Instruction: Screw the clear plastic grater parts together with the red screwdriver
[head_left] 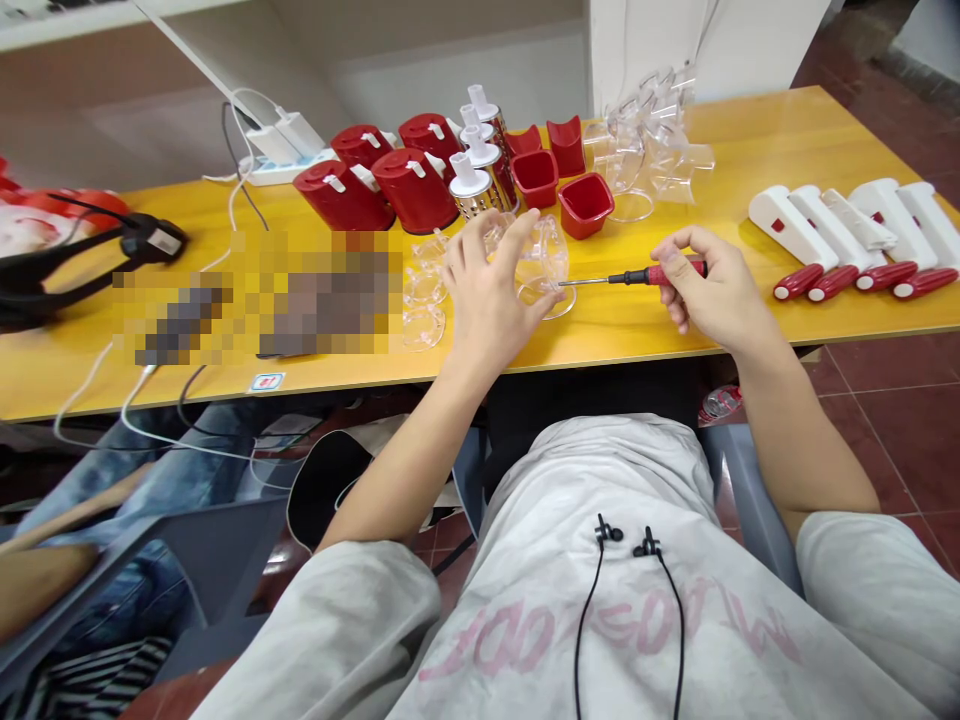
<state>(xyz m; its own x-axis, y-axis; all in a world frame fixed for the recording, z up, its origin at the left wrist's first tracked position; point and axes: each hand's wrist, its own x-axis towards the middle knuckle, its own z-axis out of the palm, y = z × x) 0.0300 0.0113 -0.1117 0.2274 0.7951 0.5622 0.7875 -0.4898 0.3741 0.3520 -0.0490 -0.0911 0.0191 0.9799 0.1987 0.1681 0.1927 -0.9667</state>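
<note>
My right hand [701, 285] is closed around the red-and-black handle of a screwdriver [630, 277]. Its thin metal shaft points left, with the tip close to my left thumb. Bent fingers and thumb of my left hand [491, 285] grip a clear plastic part [551, 252] with a round rim, standing on the table. The hand hides part of it, and whether the screwdriver tip touches it I cannot tell. Several smaller clear plastic pieces [424, 325] lie just left of my left hand.
On the yellow table [645, 345] stand red housings [416, 190], metal grater drums [472, 185], red cups [586, 205] and stacked clear parts [660, 130]. White handles with red grips [799, 282] line the right side. At left are cables, a power strip [289, 168] and a black headset [150, 240]. Someone sits at left.
</note>
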